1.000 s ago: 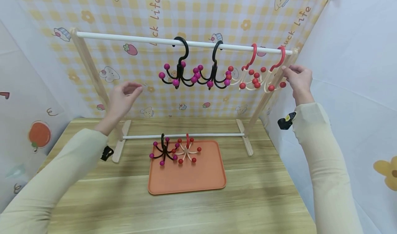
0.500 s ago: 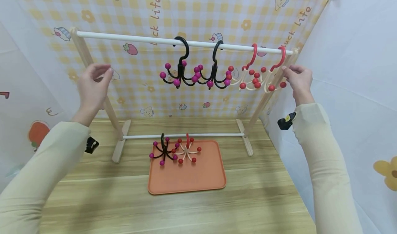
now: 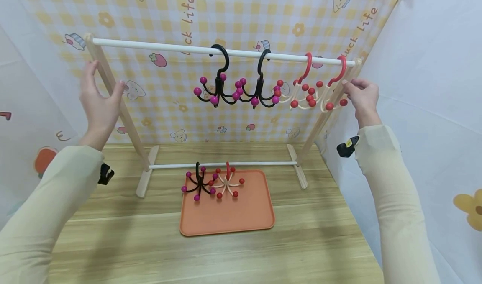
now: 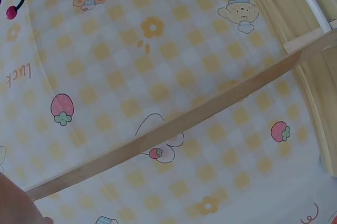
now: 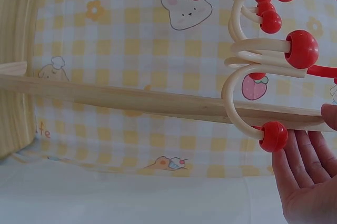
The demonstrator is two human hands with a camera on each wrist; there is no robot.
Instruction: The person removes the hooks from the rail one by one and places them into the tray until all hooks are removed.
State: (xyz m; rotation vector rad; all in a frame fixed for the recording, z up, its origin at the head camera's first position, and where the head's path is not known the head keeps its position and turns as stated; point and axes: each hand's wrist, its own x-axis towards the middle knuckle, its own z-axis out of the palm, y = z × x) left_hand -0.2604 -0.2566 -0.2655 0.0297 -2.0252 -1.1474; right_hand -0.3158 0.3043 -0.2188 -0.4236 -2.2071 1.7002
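Observation:
My left hand [image 3: 98, 104] is beside the left wooden post [image 3: 122, 104] of a hanging rack, thumb and fingers spread apart with nothing held. In the left wrist view only part of this hand [image 4: 18, 203] shows, at the lower left corner by the post. The right hand [image 3: 363, 98] grips the right wooden post [image 3: 318, 127] high up, thumb on one side and fingers on the other. From the rack's white rail [image 3: 158, 46] hang two black claw hangers [image 3: 219, 85] with magenta balls. Two cream claw hangers [image 3: 299, 87] with red hooks and red balls hang nearer the right hand.
An orange tray [image 3: 229, 217] lies on the wooden table [image 3: 301, 242]. On its back part sit a black claw hanger [image 3: 199, 181] and a cream one [image 3: 226, 183]. A lower white bar [image 3: 263, 164] joins the rack's feet. Behind hangs a checked cloth [image 3: 150, 16].
My left hand has moved left and up to the left post, and its thumb and fingers have spread apart. The right hand stays on its post.

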